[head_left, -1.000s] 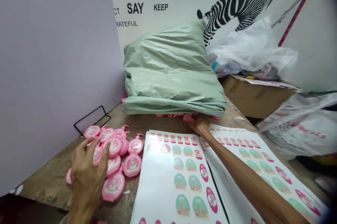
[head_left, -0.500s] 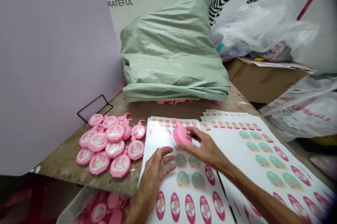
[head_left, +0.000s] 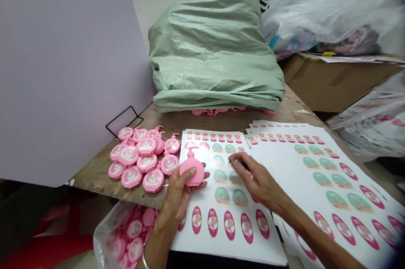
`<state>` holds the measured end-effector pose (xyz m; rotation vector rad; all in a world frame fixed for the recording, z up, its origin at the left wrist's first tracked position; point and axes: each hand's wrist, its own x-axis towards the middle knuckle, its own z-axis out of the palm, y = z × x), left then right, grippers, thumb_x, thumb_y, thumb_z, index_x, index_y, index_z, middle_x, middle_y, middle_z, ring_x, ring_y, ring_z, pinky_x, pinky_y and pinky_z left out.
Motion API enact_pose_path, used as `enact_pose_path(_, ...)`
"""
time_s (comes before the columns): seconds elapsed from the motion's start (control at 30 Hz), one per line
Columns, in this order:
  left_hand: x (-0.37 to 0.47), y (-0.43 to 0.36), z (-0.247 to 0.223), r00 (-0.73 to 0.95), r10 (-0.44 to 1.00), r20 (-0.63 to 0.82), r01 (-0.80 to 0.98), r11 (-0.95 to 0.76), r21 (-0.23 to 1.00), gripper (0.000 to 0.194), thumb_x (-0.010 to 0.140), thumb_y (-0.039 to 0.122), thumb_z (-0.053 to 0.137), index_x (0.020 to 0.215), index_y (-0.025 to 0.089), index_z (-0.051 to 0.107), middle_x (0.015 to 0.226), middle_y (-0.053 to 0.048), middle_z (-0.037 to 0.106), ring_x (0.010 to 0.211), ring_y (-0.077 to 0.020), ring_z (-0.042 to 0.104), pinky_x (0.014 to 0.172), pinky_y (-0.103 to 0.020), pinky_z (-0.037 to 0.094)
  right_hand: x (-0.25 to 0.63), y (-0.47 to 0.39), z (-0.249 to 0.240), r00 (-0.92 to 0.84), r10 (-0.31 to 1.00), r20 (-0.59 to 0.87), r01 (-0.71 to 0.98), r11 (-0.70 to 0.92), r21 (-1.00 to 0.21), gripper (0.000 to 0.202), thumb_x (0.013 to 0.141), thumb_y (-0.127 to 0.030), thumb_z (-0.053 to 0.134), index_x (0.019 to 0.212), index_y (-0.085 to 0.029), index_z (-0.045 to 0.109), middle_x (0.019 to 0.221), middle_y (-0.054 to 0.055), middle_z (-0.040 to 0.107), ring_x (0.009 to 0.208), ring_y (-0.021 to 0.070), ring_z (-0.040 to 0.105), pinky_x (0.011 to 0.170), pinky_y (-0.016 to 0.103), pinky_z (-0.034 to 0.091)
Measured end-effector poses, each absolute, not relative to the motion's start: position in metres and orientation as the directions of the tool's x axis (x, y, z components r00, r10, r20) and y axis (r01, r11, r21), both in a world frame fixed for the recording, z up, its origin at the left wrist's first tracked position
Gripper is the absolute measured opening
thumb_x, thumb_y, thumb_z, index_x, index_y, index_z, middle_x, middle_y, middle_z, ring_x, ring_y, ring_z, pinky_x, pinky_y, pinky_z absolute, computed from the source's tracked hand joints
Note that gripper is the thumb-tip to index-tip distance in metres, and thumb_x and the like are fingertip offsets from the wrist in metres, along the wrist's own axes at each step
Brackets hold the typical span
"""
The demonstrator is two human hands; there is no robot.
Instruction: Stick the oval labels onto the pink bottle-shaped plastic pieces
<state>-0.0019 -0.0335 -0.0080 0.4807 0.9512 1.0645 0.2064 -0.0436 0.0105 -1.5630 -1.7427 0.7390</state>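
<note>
My left hand (head_left: 177, 193) grips a plain pink pump bottle (head_left: 192, 171), small like a toy, its nozzle pointing up. The thumb lies across its front and the fingers wrap behind. Over the sticker sheet (head_left: 205, 241), my right hand (head_left: 257, 178) has its fingers pinched, with something small and dark at the tips that I cannot make out. Green rounded stickers (head_left: 222, 195) and pink oval stickers (head_left: 212, 222) are printed on the sheet. To the left lies a pile of pink bottles (head_left: 147, 162) with round picture labels on their fronts.
More sticker sheets (head_left: 284, 168) lie fanned out at the right. A large green plastic sack (head_left: 218, 58) stands at the back of the wooden table (head_left: 91, 180). Below its front edge, a lined bin (head_left: 103, 231) holds more pink bottles. A cardboard box (head_left: 341, 83) sits back right.
The pink bottle has passed from my right hand to my left, which was open before. My right hand has moved slightly right and down, away from the bottle. The view has shifted downward.
</note>
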Motion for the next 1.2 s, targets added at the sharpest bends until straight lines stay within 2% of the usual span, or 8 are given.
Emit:
enact_pose_path(0.1,-0.003,-0.012,-0.008,0.119,0.925,-0.362,-0.431,0.376,0.82,0.036,0.073,0.025,0.075,0.104,0.012,0.062,0.095,-0.012,0.072,0.076,-0.0222,0.072,0.066,-0.03,0.06,0.209,-0.002,-0.007,0.062,0.982,0.179,0.716,0.081,-0.693,0.022,0.095,-0.039,0.042,0.085,-0.023,0.054,0.083,0.003,0.065,0.074,0.0179,0.056,0.067,0.031,0.044)
enact_pose_path(0.27,0.011,0.021,-0.013,0.043,0.937,-0.347,-0.375,0.337,0.864,0.043,0.067,0.033,0.08,0.102,0.015,0.063,0.087,-0.006,0.069,0.07,-0.0202,0.072,0.063,-0.029,0.059,0.188,0.046,-0.04,0.042,0.954,0.298,0.856,0.12,-0.503,0.011,0.089,-0.029,0.049,0.083,-0.022,0.056,0.082,0.004,0.067,0.081,0.0219,0.054,0.074,0.035,0.037)
enact_pose_path(0.47,0.016,0.035,-0.028,0.062,0.946,-0.317,-0.309,0.32,0.896,0.046,0.069,0.042,0.078,0.102,0.014,0.064,0.089,-0.007,0.066,0.074,-0.0218,0.071,0.066,-0.032,0.059,0.183,0.046,-0.054,-0.007,0.942,0.336,0.891,0.158,-0.425,0.014,0.09,-0.024,0.047,0.083,-0.02,0.058,0.088,0.008,0.066,0.088,0.024,0.051,0.079,0.037,0.032)
enact_pose_path(0.63,0.013,0.035,-0.027,0.094,0.946,-0.31,-0.301,0.324,0.897,0.045,0.071,0.044,0.076,0.103,0.014,0.064,0.091,-0.008,0.067,0.074,-0.0209,0.071,0.07,-0.033,0.059,0.185,0.047,-0.054,-0.03,0.939,0.342,0.883,0.185,-0.43,0.014,0.088,-0.022,0.048,0.077,-0.02,0.056,0.081,0.005,0.066,0.08,0.0209,0.051,0.075,0.034,0.033)
enact_pose_path(0.83,0.011,0.034,-0.024,0.106,0.941,-0.32,-0.324,0.337,0.884,0.045,0.071,0.041,0.078,0.105,0.015,0.065,0.094,-0.008,0.069,0.078,-0.0204,0.071,0.07,-0.031,0.059,0.185,0.051,-0.052,-0.02,0.944,0.329,0.885,0.17,-0.433,0.013,0.085,-0.031,0.055,0.077,-0.021,0.055,0.077,0.004,0.064,0.075,0.0207,0.049,0.071,0.033,0.034)
enact_pose_path(1.0,0.01,0.036,-0.029,0.113,0.941,-0.32,-0.334,0.339,0.879,0.043,0.07,0.042,0.079,0.101,0.015,0.066,0.094,-0.008,0.069,0.081,-0.0212,0.071,0.07,-0.031,0.059,0.177,0.048,-0.05,-0.093,0.89,0.446,0.908,0.26,-0.329,0.016,0.087,-0.032,0.054,0.079,-0.019,0.058,0.078,0.007,0.065,0.08,0.0223,0.051,0.076,0.036,0.033)
enact_pose_path(1.07,0.01,0.036,-0.029,0.115,0.941,-0.318,-0.335,0.338,0.88,0.043,0.072,0.043,0.078,0.102,0.016,0.065,0.092,-0.008,0.07,0.079,-0.021,0.071,0.07,-0.032,0.059,0.175,0.047,-0.047,-0.077,0.882,0.465,0.884,0.276,-0.377,0.017,0.086,-0.034,0.056,0.078,-0.019,0.058,0.076,0.007,0.064,0.079,0.0218,0.052,0.077,0.036,0.035)
enact_pose_path(1.2,0.012,0.034,-0.027,0.121,0.946,-0.302,-0.348,0.325,0.879,0.043,0.073,0.042,0.077,0.103,0.015,0.064,0.091,-0.008,0.07,0.079,-0.0209,0.071,0.073,-0.033,0.06,0.179,0.05,-0.039,0.138,0.953,0.269,0.669,0.11,-0.735,0.022,0.077,-0.04,0.063,0.072,-0.021,0.055,0.069,0.002,0.06,0.069,0.0179,0.053,0.068,0.032,0.041)
